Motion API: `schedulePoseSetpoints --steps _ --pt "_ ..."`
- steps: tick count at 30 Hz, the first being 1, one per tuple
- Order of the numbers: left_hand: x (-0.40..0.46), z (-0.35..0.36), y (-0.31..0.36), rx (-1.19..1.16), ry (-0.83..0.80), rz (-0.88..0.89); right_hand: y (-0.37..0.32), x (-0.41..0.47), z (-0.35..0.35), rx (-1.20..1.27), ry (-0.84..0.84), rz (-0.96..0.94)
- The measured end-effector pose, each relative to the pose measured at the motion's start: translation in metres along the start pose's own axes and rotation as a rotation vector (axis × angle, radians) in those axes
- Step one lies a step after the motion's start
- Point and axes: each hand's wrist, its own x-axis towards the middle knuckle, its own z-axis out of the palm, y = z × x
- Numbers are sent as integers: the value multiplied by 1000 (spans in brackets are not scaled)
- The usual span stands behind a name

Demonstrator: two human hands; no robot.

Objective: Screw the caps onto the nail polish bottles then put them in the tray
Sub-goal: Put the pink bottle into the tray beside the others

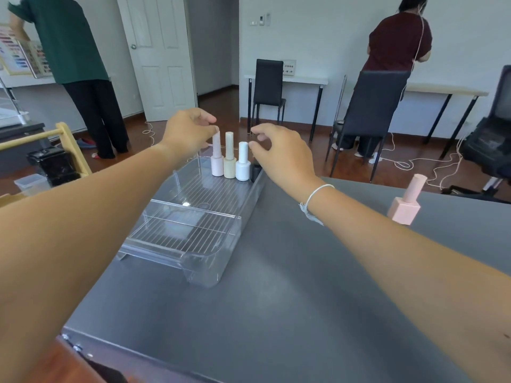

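A clear plastic tray (193, 261) with a ribbed floor lies on the grey table. At its far end stand three capped bottles in a row: pale pink (217, 158), cream (229, 158) and white (243, 163). A dark bottle (255, 171) stands right of the white one, mostly hidden behind my right hand. My left hand (188, 131) touches the top of the pale pink bottle's cap with its fingertips. My right hand (279, 153) hovers beside the white bottle with fingers spread, holding nothing. A pink square capped bottle (406, 201) stands on the table at the right.
The grey table (276, 299) ends just behind the tray. Beyond it are black chairs (370, 111), white desks, a cable on the floor and two people standing with their backs turned. A wooden rack (66, 142) and a black box are at left.
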Motion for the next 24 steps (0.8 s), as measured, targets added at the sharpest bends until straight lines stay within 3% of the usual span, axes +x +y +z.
schedulePoseSetpoints --steps 10,19,24 --pt "-42 39 65 -18 -90 169 57 -101 -72 41 97 104" --pt "-100 140 124 17 -340 355 124 -162 -150 -122 109 288" --pt "-125 179 139 99 -473 384 151 -168 -165 -223 -22 405"
